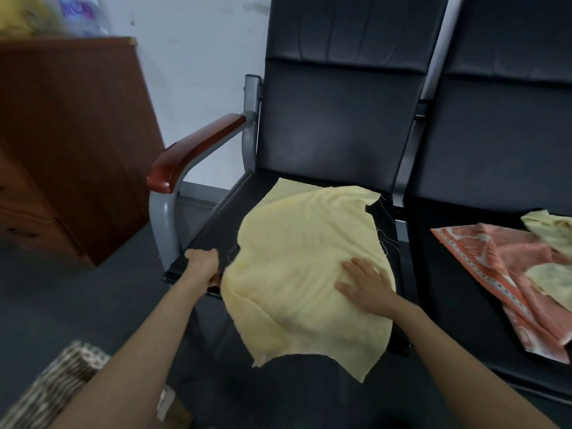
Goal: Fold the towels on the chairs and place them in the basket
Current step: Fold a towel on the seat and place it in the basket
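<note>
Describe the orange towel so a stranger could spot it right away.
Find the two black chairs side by side. On the right-hand seat lies the orange towel, partly under smaller pale yellow cloths. It alone is orange with a white printed border.

A reddish-brown wooden cabinet (71,144) stands well to the left of the left fingers (212,258) and farther back, its plain side panel turned to the camera and its drawer fronts at the frame's edge. On its top, far up and left of those fingers, sit blurred things (77,10), yellow and purple-printed; what they are cannot be told. A pale wall (198,57) rises behind. Dark grey floor (62,289) spreads left of the fingers.
</note>
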Available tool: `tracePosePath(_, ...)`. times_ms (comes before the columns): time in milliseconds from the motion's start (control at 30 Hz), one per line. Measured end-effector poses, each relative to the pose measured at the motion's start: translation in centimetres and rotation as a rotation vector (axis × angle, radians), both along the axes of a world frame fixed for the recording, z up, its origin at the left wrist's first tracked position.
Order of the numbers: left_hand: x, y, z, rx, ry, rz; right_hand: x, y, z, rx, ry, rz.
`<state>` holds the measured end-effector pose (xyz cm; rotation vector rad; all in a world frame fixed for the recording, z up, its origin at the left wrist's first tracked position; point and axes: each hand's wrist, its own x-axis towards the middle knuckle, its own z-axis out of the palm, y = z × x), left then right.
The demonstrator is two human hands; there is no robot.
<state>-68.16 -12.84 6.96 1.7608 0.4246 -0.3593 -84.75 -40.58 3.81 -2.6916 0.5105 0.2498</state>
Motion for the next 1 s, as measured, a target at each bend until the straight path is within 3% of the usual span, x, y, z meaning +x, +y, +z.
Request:
tracePosePath(67,-1.1,-0.3,-0.5,0.444,-0.285,-0.169,0.0,-0.4,0.1,-0.011,0.018,0.006)
tracePosePath(100,-1.8,-0.6,-0.4,0.561,-0.467,-0.231,0.0,-0.5,0.1,-0.014,0.028,0.013)
tracePosePath(167,-3.4,-1.7,0.0,0.574,-0.716,-0.375,0.0,-0.5,0.3,-0.011,0.033,0.022)
tracePosePath(233,-4.5,-3.3,0.4,0.643,-0.720,-0.721,0.1,-0.5,0.5,-0.003,0.036,0.029)
tracePosePath(333,-5.5,-5.2,0.5,0.892,-0.510,-1.146,0.2,-0.9,1.3,-0.002,0.102,0.040)
tracePosePath(533,-4.3,-6.2,-0.9,0.935,-0.255,-1.153,-0.1,-1.2,1.8,0.071,0.260,0.072)
tracePosePath(767,2.3,-9.3,-0.2,0.892,-0.164,-1.247,6.0,-5.1,1.5,0.078,0.093,0.044)
tracePosePath(900,5.4,-11.9,-1.3,0.892,-0.210,-1.194,9.9,-6.9,0.2,-0.012,0.048,0.031)
tracePosePath(1000,7.2,-14.3,-2.4,0.895,-0.517,-0.918,11.2,-7.4,0.1,-0.099,-0.245,-0.131)
